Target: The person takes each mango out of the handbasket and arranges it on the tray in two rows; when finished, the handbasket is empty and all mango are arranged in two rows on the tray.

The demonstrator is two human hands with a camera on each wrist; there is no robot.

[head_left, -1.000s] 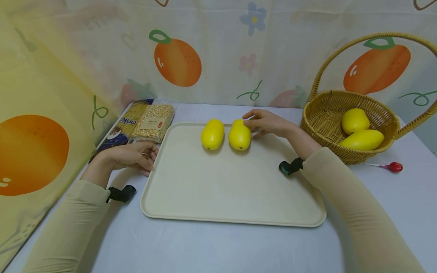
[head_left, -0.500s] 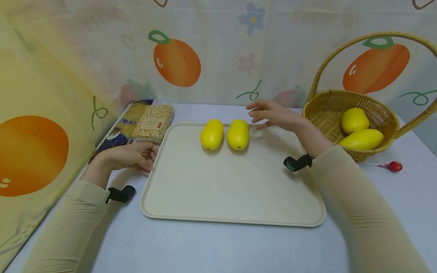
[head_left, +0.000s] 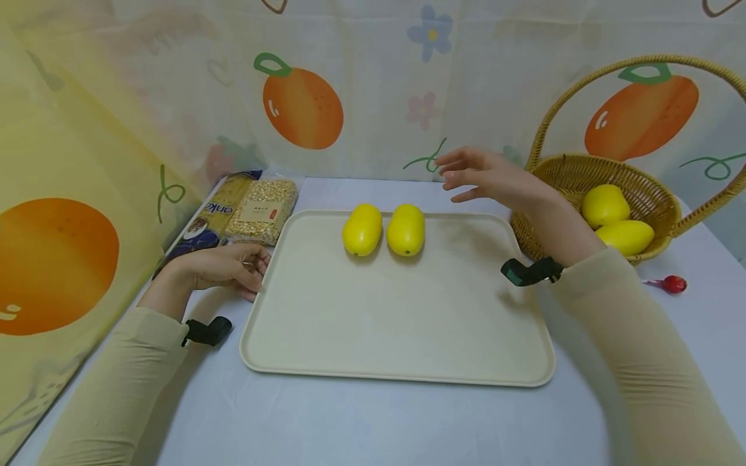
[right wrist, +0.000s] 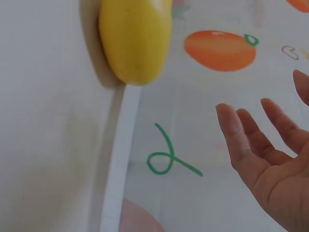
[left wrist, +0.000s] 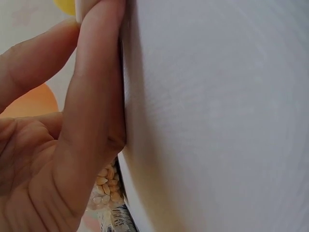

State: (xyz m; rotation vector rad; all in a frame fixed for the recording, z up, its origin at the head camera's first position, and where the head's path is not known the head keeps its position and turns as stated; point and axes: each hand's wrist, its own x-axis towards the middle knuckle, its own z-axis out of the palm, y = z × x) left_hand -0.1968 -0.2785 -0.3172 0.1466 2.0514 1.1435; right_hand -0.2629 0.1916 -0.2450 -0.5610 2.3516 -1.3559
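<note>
Left hand [head_left: 227, 270]: bent fingers pinching left edge of tray [head_left: 396, 317]. Right hand [head_left: 495, 178]: fingers loosely spread, holding nothing, raised near far right corner. Two yellow fruits [head_left: 406, 230] side by side near tray's far edge.

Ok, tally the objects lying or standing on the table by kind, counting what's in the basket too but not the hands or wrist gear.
Yellow fruits: 4
Food packs: 2
Tray: 1
Basket: 1
Red lollipop: 1
Total: 9
</note>
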